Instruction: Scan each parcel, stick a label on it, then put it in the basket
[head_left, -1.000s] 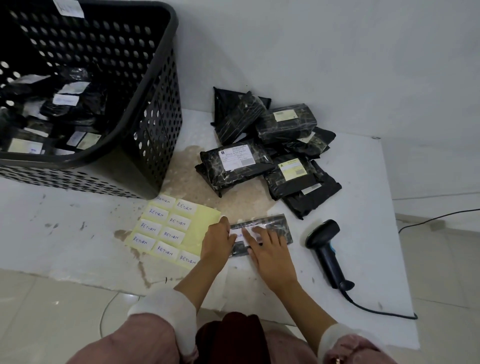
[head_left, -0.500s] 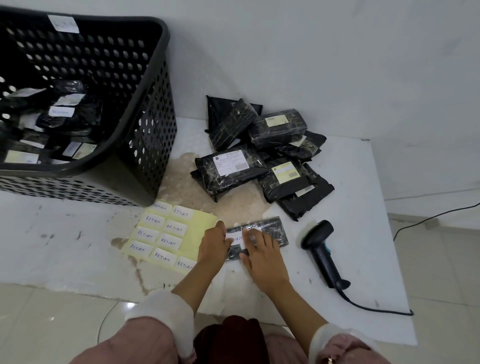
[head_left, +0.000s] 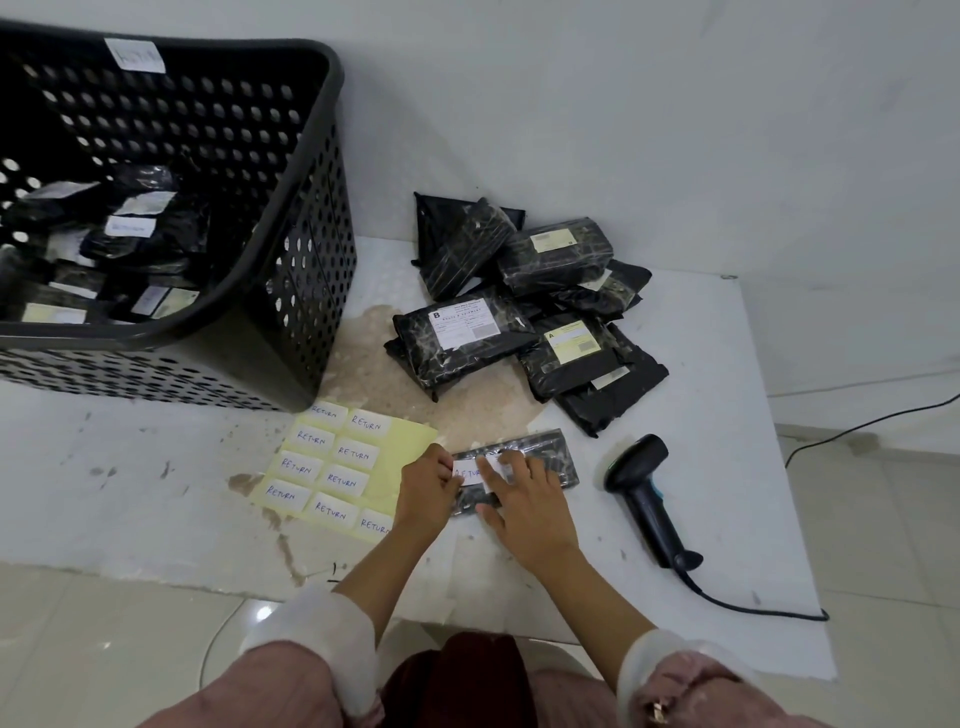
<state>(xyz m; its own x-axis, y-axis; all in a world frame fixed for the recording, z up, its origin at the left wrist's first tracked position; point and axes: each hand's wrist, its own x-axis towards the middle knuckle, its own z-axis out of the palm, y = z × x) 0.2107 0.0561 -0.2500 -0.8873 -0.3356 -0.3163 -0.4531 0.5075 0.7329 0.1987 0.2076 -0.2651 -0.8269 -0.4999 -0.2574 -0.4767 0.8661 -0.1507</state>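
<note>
Several black parcels (head_left: 524, 306) are lying heaped behind, scanner (head_left: 647, 499) resting right, label sheet (head_left: 343, 467) left. Both hands, left (head_left: 426, 493) and right (head_left: 524, 501), are pressing flat-fingered a white label (head_left: 470, 472) onto the glossy black parcel (head_left: 545, 457) lying on the surface (head_left: 130, 493) beside the basket (head_left: 291, 260).

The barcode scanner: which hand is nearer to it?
Right. The right hand lies on the parcel just left of the scanner; the left hand is farther left, beyond it.
</note>
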